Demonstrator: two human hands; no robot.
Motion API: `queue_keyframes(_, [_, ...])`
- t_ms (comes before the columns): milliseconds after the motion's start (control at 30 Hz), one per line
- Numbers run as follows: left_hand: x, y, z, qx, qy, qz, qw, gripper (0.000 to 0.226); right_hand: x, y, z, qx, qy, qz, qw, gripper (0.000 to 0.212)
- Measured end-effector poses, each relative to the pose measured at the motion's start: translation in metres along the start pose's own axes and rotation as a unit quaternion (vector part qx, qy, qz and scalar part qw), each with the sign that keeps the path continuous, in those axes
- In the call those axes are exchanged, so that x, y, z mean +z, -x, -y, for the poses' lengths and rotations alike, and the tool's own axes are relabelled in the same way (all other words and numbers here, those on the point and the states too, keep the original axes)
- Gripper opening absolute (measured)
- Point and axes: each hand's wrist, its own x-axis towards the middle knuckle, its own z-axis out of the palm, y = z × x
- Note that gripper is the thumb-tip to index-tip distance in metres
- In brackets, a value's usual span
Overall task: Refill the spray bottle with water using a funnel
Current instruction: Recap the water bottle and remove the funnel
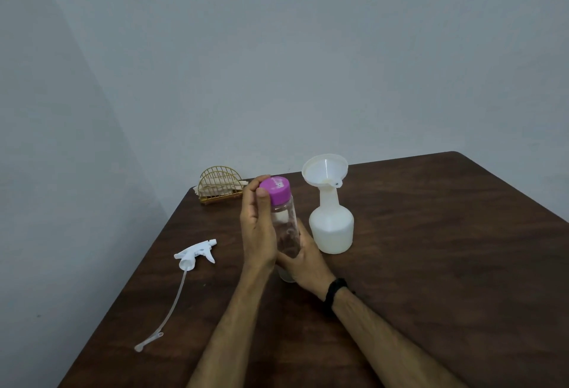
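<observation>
A clear water bottle [285, 227] with a purple cap [276, 190] stands on the brown table [431, 249]. My left hand [257, 227] has its fingers and thumb curled on the cap. My right hand [303, 261] grips the bottle's lower body. To the right stands the white spray bottle [332, 227], its top off, with a white funnel [324, 169] seated in its neck. The white trigger sprayer head [197, 253] with its long dip tube [166, 313] lies on the table to the left.
A gold wire napkin holder [220, 186] with napkins sits at the table's far left corner, against the grey wall. The table's left edge runs diagonally beside the dip tube. A black band is on my right wrist.
</observation>
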Motion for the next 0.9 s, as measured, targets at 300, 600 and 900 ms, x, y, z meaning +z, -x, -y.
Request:
queue_keyframes(300, [0.008,-0.003,0.0,-0.005,-0.033,0.016,0.999,0.045,-0.004,0.003,0.003,-0.005,-0.011,0.004,1.0,0.063])
queue_keyframes(600, [0.004,0.003,0.009,-0.03,-0.032,0.019,0.999,0.048,-0.006,0.018,-0.001,-0.01,0.084,-0.013,0.996,0.058])
queue_keyframes(900, [0.003,0.011,0.015,-0.024,-0.03,0.049,0.998,0.032,-0.039,0.046,0.011,-0.13,0.151,-0.365,0.909,0.022])
